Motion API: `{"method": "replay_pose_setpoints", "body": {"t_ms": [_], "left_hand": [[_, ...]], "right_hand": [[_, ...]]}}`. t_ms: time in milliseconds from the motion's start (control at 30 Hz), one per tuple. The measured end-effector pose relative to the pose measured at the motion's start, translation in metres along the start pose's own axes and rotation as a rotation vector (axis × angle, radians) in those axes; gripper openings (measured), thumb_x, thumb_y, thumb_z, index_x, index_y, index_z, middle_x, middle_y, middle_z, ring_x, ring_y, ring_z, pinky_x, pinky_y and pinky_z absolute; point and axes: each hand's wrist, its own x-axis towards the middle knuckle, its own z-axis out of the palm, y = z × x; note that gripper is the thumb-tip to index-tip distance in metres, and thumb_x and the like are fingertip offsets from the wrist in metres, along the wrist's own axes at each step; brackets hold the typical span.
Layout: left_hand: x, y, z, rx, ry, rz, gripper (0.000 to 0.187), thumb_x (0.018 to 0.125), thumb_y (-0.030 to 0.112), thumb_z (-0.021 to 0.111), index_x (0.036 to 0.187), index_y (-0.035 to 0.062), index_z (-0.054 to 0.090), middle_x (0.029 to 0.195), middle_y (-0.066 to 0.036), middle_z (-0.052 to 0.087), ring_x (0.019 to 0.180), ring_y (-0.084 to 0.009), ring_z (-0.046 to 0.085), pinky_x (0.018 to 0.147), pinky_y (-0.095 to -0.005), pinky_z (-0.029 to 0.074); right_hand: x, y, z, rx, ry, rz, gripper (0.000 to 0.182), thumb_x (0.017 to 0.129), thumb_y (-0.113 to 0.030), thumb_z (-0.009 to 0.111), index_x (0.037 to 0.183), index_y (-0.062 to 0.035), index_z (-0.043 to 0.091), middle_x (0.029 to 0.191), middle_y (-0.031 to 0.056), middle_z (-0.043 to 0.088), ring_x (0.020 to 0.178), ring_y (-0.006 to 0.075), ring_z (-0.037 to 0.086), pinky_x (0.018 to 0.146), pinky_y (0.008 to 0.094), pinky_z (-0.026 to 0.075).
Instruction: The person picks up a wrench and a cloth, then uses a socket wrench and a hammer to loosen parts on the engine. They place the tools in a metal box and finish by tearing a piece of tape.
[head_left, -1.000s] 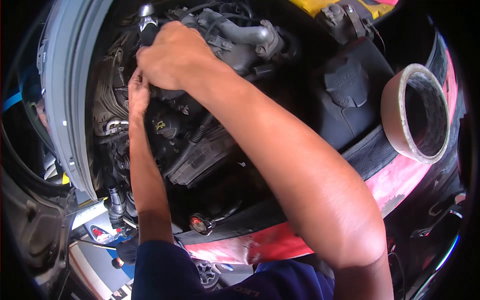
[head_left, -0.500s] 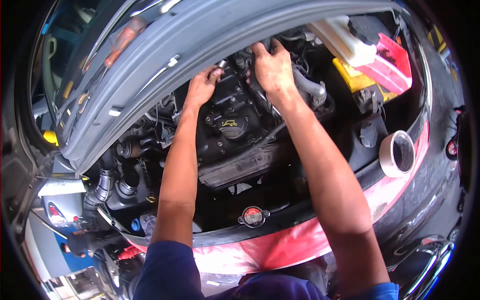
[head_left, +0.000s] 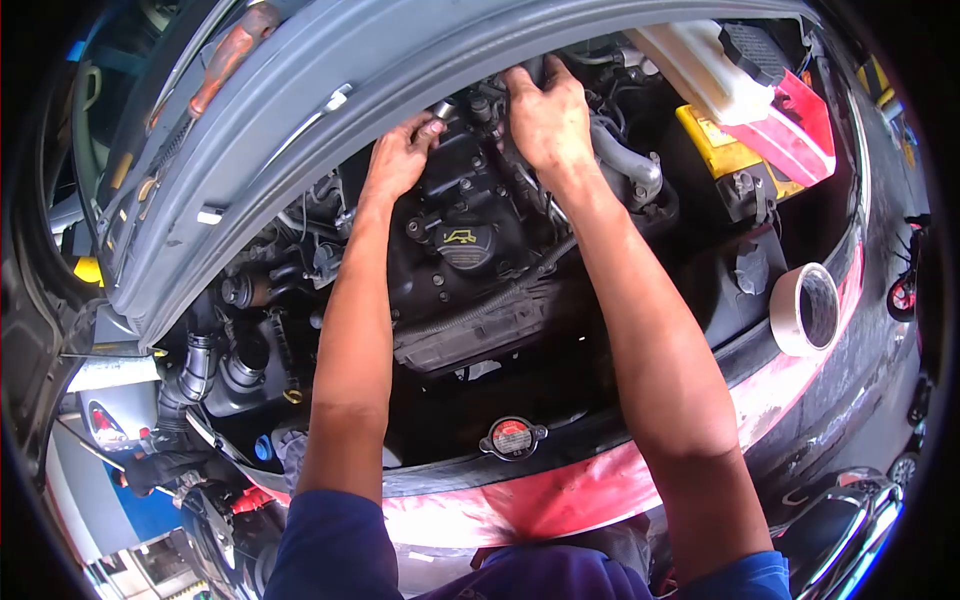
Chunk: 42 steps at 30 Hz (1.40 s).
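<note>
My left hand (head_left: 402,155) is at the rear of the black engine cover (head_left: 470,180), thumb and fingers pinched at a small shiny metal cylinder, perhaps a socket (head_left: 443,109). To its right, my right hand (head_left: 550,118) reaches down behind the engine, thumb and fingers bent around a dark part. Its fingertips are partly hidden at the edge of the grey cowl, so what they grip cannot be made out. Between my forearms sits the oil filler cap (head_left: 466,245) with a yellow oil-can mark.
A screwdriver with an orange handle (head_left: 232,62) lies on the windscreen side. At right are a yellow-topped battery (head_left: 705,145), a red tray (head_left: 800,135) and a tape roll (head_left: 787,312). The radiator cap (head_left: 513,437) is in front, near a red cover (head_left: 560,500).
The view has shifted slightly. Both hands stay at the rear of the engine, and the metal cylinder at my left fingertips shows a little more clearly.
</note>
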Motion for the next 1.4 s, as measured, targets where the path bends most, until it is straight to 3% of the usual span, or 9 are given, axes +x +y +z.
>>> {"method": "replay_pose_setpoints", "body": {"t_ms": [33,100,233,333,467,533,767,933,1400], "left_hand": [[0.0,-0.002,0.001,-0.008,0.002,0.023,0.032,0.101,0.037,0.061,0.115,0.0096,0.072,0.083,-0.007,0.069,0.077,-0.0222,0.063,0.078,-0.0366,0.049],[-0.004,-0.002,0.002,0.0,-0.011,0.016,0.03,0.101,0.035,0.061,0.112,0.0089,0.072,0.082,-0.007,0.069,0.076,-0.0221,0.063,0.077,-0.0364,0.049],[-0.001,0.003,0.0,-0.015,-0.003,0.01,0.028,0.102,0.032,0.061,0.107,0.0076,0.073,0.083,-0.006,0.069,0.079,-0.0209,0.063,0.08,-0.0358,0.049],[0.002,-0.004,-0.001,-0.067,0.017,0.048,0.027,0.102,0.03,0.061,0.106,0.0061,0.073,0.084,-0.006,0.07,0.082,-0.0203,0.064,0.083,-0.0351,0.049],[0.004,-0.008,-0.002,-0.147,-0.041,0.058,0.026,0.104,0.027,0.059,0.103,0.0036,0.072,0.086,-0.005,0.07,0.085,-0.016,0.062,0.084,-0.0319,0.048],[0.003,-0.009,-0.002,-0.191,-0.049,0.109,0.025,0.104,0.023,0.059,0.103,0.0018,0.071,0.085,-0.003,0.068,0.084,-0.0135,0.06,0.082,-0.0296,0.047],[0.006,0.002,-0.017,-0.232,-0.159,0.03,0.025,0.105,0.025,0.059,0.108,0.0012,0.069,0.092,-0.001,0.067,0.09,-0.0101,0.058,0.086,-0.0267,0.045],[0.007,-0.002,-0.013,-0.291,-0.138,-0.019,0.023,0.104,0.023,0.062,0.108,0.0016,0.069,0.094,0.0,0.068,0.092,-0.0098,0.058,0.088,-0.0269,0.045],[0.006,-0.012,-0.013,-0.303,-0.129,-0.039,0.023,0.104,0.018,0.061,0.116,-0.0004,0.068,0.103,-0.001,0.07,0.094,-0.0086,0.06,0.089,-0.0253,0.046]], "right_hand": [[0.001,0.006,0.005,0.004,0.052,-0.045,0.049,0.092,-0.035,0.06,0.116,0.0078,0.062,0.081,0.0259,0.072,0.077,0.035,0.075,0.083,0.042,0.057],[0.004,0.015,0.006,-0.136,-0.275,0.127,0.047,0.092,-0.034,0.061,0.117,0.0066,0.062,0.086,0.0271,0.073,0.082,0.037,0.075,0.087,0.0427,0.056],[0.001,0.018,0.004,-0.111,-0.181,0.063,0.039,0.094,-0.027,0.067,0.113,0.0065,0.063,0.068,0.0109,0.063,0.052,0.019,0.062,0.049,0.0342,0.053],[0.011,0.013,0.007,0.006,-0.016,-0.06,0.033,0.094,-0.025,0.064,0.108,0.0058,0.063,0.068,0.0107,0.064,0.051,0.0183,0.062,0.048,0.0334,0.053],[0.011,0.018,0.013,-0.02,0.053,-0.094,0.045,0.093,-0.031,0.064,0.118,0.0063,0.062,0.09,0.0236,0.069,0.083,0.0335,0.066,0.074,0.0407,0.053],[0.007,0.024,0.016,-0.049,-0.072,-0.048,0.047,0.094,-0.03,0.066,0.119,0.0092,0.062,0.072,0.0156,0.07,0.056,0.0211,0.069,0.056,0.0344,0.057],[0.008,0.026,0.019,-0.328,-0.214,-0.05,0.046,0.095,-0.035,0.058,0.108,0.0083,0.064,0.075,0.0168,0.074,0.083,0.03,0.076,0.085,0.0387,0.058],[-0.01,0.004,-0.002,-0.216,-0.175,0.002,0.048,0.093,-0.031,0.057,0.114,0.0112,0.062,0.098,0.0291,0.073,0.108,0.0427,0.068,0.099,0.0447,0.052],[-0.006,-0.007,-0.014,0.085,-0.118,0.183,0.053,0.093,-0.033,0.058,0.121,0.0131,0.059,0.115,0.0358,0.066,0.114,0.0464,0.064,0.101,0.046,0.052]]}}
